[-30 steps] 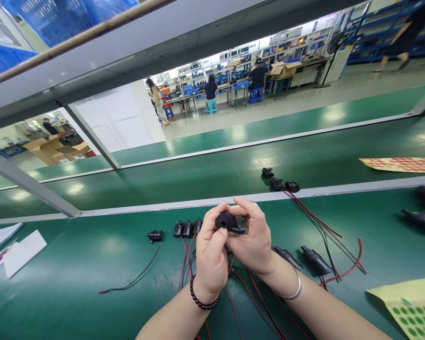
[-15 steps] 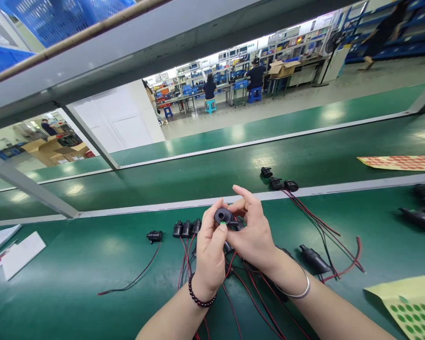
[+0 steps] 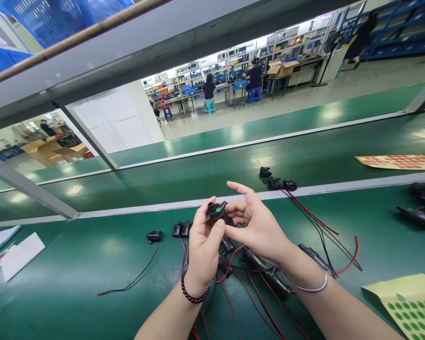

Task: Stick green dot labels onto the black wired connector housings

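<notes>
A small black pump (image 3: pixel 220 213) with a stubby nozzle and a green round sticker on its face is between my two hands. My left hand (image 3: pixel 204 243) grips it from the left, thumb across its near side. From the right, my right hand (image 3: pixel 260 229) holds it with the thumb and curled fingers, the index finger raised. Below my hands lie more black pumps (image 3: pixel 276 283) with red and black wires, partly covered by my right wrist. Just left of my left hand, two upright pumps (image 3: pixel 181 229) stand side by side, and a single pump (image 3: pixel 154 236) lies further left.
Three pumps (image 3: pixel 275 182) sit near the white rail. A sheet of green stickers (image 3: pixel 411 302) is at the lower right, a sheet of red stickers (image 3: pixel 398 162) beyond the rail. Dark parts (image 3: pixel 420 215) lie at the right edge, a white pad (image 3: pixel 23 255) at the left. An overhead shelf crosses above.
The pump has turned in my hands: its round opening faced me, and now the green-stickered face and side nozzle show. My left hand has shifted slightly left. A distant person has walked left.
</notes>
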A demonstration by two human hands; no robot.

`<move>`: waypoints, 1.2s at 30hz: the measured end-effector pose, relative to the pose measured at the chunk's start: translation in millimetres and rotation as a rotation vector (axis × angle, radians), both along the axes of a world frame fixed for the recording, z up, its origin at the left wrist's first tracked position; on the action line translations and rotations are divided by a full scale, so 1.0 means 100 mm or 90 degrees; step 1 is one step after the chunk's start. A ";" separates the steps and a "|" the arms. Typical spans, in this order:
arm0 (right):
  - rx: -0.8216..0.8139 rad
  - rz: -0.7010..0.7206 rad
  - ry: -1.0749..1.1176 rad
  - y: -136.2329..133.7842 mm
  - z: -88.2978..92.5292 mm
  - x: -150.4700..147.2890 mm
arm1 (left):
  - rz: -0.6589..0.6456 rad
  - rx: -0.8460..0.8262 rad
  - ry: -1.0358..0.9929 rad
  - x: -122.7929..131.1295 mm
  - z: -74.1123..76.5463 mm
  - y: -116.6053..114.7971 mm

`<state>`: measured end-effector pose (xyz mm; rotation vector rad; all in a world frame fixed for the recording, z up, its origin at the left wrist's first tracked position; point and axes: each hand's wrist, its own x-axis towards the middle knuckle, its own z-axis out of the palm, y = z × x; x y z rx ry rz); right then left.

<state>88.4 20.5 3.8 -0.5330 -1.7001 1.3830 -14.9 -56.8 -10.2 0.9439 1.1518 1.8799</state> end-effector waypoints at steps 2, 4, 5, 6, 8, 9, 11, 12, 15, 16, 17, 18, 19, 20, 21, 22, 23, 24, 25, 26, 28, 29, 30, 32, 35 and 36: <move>-0.043 0.037 0.005 0.01 0.02 0.01 | 0.005 -0.003 -0.005 -0.02 0.02 0.00; -0.080 0.072 0.006 0.02 0.03 0.02 | 0.002 -0.010 -0.022 -0.05 0.04 -0.01; -0.096 0.094 0.008 0.02 0.05 0.04 | -0.006 -0.013 -0.036 -0.08 0.07 -0.01; -0.114 0.121 0.011 0.01 0.07 0.07 | -0.014 -0.013 -0.057 -0.11 0.09 -0.01; -0.147 0.199 0.013 -0.01 0.11 0.14 | -0.027 0.000 -0.108 -0.22 0.16 -0.02; -0.162 0.244 0.007 -0.03 0.14 0.18 | -0.025 0.014 -0.135 -0.28 0.19 -0.03; -0.176 0.313 -0.018 -0.05 0.17 0.24 | -0.003 0.037 -0.179 -0.44 0.24 -0.01; -0.169 0.324 -0.032 -0.04 0.18 0.26 | 0.015 0.042 -0.194 -0.52 0.25 0.01; -0.099 0.253 -0.059 0.08 0.14 0.27 | 0.050 0.021 -0.184 -0.73 0.16 0.12; -0.072 0.206 -0.066 0.17 0.10 0.26 | 0.057 0.001 -0.154 -0.78 0.10 0.18; -0.051 0.155 -0.078 0.28 0.06 0.25 | 0.060 -0.026 -0.107 -0.81 0.02 0.23; -0.034 0.097 -0.096 0.41 0.01 0.25 | 0.051 -0.062 -0.039 -0.84 -0.06 0.28; -0.013 0.019 -0.116 0.55 -0.05 0.27 | 0.034 -0.105 0.044 -0.84 -0.15 0.33; 0.013 -0.072 -0.148 0.70 -0.11 0.29 | 0.012 -0.151 0.136 -0.84 -0.24 0.38; 0.039 -0.168 -0.191 0.85 -0.18 0.33 | -0.007 -0.197 0.227 -0.83 -0.32 0.42; 0.055 -0.252 -0.240 0.99 -0.25 0.38 | -0.023 -0.242 0.311 -0.82 -0.40 0.45; 0.053 -0.325 -0.296 1.13 -0.31 0.44 | -0.033 -0.283 0.386 -0.80 -0.46 0.47; 0.034 -0.383 -0.356 1.25 -0.38 0.50 | -0.038 -0.319 0.453 -0.78 -0.51 0.49; 0.019 -0.416 -0.389 1.36 -0.45 0.57 | -0.041 -0.352 0.514 -0.77 -0.55 0.51; 0.006 -0.440 -0.415 1.45 -0.52 0.63 | -0.046 -0.380 0.569 -0.75 -0.58 0.52; -0.021 -0.474 -0.466 1.58 -0.65 0.74 | -0.058 -0.425 0.663 -0.74 -0.60 0.53; -0.032 -0.484 -0.492 1.62 -0.72 0.78 | -0.065 -0.442 0.702 -0.74 -0.60 0.54; -0.042 -0.489 -0.518 1.66 -0.78 0.81 | -0.071 -0.457 0.736 -0.74 -0.60 0.54; -0.058 -0.489 -0.564 1.70 -0.88 0.84 | -0.073 -0.477 0.790 -0.74 -0.59 0.54; -0.067 -0.485 -0.612 1.72 -0.99 0.85 | -0.066 -0.490 0.841 -0.74 -0.59 0.52; -0.068 -0.486 -0.623 1.73 -1.01 0.85 | -0.064 -0.490 0.849 -0.74 -0.59 0.52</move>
